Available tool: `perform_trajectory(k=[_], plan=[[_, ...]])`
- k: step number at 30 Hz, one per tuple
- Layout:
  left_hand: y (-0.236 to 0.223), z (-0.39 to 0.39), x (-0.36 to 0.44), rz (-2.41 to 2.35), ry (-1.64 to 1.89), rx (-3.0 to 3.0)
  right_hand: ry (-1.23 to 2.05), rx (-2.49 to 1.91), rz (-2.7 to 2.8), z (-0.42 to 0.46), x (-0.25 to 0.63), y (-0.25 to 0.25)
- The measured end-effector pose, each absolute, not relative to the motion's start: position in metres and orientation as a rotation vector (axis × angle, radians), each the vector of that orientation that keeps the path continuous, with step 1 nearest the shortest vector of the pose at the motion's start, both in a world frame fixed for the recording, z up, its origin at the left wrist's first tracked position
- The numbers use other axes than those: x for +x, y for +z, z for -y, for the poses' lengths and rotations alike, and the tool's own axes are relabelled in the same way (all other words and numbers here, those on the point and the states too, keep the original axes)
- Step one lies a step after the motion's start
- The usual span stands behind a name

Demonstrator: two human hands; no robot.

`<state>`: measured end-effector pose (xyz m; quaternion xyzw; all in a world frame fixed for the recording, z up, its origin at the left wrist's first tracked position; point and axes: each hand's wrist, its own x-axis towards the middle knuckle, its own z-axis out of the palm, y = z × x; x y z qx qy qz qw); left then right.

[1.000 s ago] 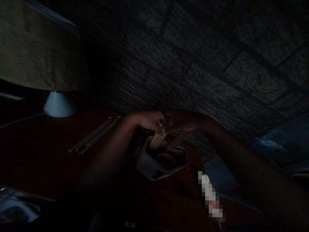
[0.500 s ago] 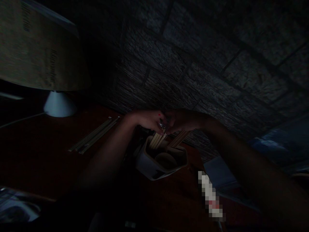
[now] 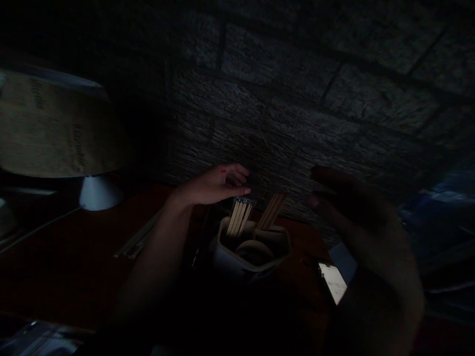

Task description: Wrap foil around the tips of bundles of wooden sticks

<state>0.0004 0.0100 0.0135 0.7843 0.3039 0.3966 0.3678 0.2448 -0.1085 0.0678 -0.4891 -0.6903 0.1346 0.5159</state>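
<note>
The left hand (image 3: pixel 213 185), loosely curled and empty, hung just above the pale sticks (image 3: pixel 239 221), which rose past the rim of the holder (image 3: pixel 255 268). The right hand (image 3: pixel 361 222), unclenched and free, hung apart, open room between it and the brown sticks (image 3: pixel 272 211).

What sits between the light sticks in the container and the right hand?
In the head view, the darker sticks, leaning in the same container.
</note>
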Motion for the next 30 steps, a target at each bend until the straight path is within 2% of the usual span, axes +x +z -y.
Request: perform_trajectory(k=[5, 10, 22, 30], plan=[[0.007, -0.011, 0.010, -0.759, 0.859, 2.011, 0.892, -1.143, 1.723, 0.061, 0.267, 0.025], [0.011, -0.008, 0.022, -0.809, 0.793, 2.117, 1.309, -0.971, 1.692, 0.033, 0.272, 0.017], [0.020, 0.000, 0.031, -0.833, 0.673, 2.184, 1.447, -0.881, 1.688, 0.027, 0.283, 0.010], [0.021, 0.002, 0.024, -0.887, 0.713, 2.203, 1.539, -0.859, 1.725, 0.025, 0.274, 0.009]])
